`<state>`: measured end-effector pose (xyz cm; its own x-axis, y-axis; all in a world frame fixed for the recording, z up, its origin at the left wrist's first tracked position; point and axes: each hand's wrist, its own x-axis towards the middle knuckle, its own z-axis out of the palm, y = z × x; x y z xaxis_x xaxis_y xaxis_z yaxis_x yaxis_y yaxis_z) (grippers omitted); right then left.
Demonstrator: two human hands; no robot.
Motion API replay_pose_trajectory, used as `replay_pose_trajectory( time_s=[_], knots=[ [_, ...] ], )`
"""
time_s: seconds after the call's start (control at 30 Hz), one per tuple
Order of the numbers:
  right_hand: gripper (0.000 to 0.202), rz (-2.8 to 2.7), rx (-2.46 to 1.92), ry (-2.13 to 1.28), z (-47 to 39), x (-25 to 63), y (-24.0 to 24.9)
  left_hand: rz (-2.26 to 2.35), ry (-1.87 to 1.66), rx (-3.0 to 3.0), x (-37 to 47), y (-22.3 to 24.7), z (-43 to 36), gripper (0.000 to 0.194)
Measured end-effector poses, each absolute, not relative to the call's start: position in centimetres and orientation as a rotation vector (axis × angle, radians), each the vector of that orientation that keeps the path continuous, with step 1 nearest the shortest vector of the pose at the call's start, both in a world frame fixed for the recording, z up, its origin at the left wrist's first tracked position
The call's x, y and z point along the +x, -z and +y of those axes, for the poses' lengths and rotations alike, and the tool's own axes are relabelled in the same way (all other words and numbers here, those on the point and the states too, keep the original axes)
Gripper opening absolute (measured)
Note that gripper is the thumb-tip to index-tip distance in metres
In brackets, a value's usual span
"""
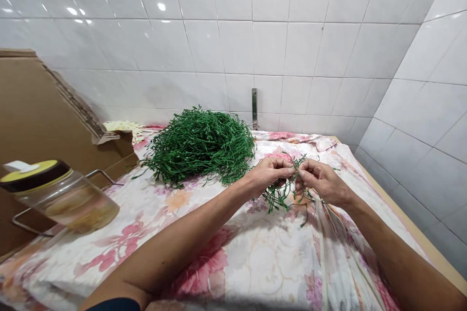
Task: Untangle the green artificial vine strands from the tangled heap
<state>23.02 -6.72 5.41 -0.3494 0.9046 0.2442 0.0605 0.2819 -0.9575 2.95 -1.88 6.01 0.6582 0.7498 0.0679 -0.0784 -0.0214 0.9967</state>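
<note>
My left hand [273, 175] and my right hand [323, 182] meet right of the middle, fingertips almost touching. Both pinch thin green artificial plant stems [279, 198], whose ends hang below the fingers and stick out above them. Exactly which stem each hand grips is hidden by the fingers. To the left of my hands a large tangled heap of the same green stems [204, 146] rests on a floral cloth [270, 257].
At the left a clear jar [83, 204] with a yellow and black lid holds liquid. Behind it stands a torn cardboard box [54, 107], with pale pieces [126, 129] beyond. A tiled wall closes the back and right; a metal bracket [254, 107] is near its base.
</note>
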Motion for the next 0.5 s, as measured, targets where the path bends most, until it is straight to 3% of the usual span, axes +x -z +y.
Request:
replay_pose_trajectory(
  time_s=[0.33, 0.5],
  knots=[
    [0.033, -1.691, -0.927, -1.138, -6.6, 23.0, -5.3, 0.643, -0.798, 1.452, 3.4, -5.7, -2.5, 0.041],
    [0.025, -1.694, -0.915, -1.104, -6.5, 23.0, -5.1, 0.7, -0.905, 1.558, 3.7, -6.2, -3.1, 0.039]
  ],
)
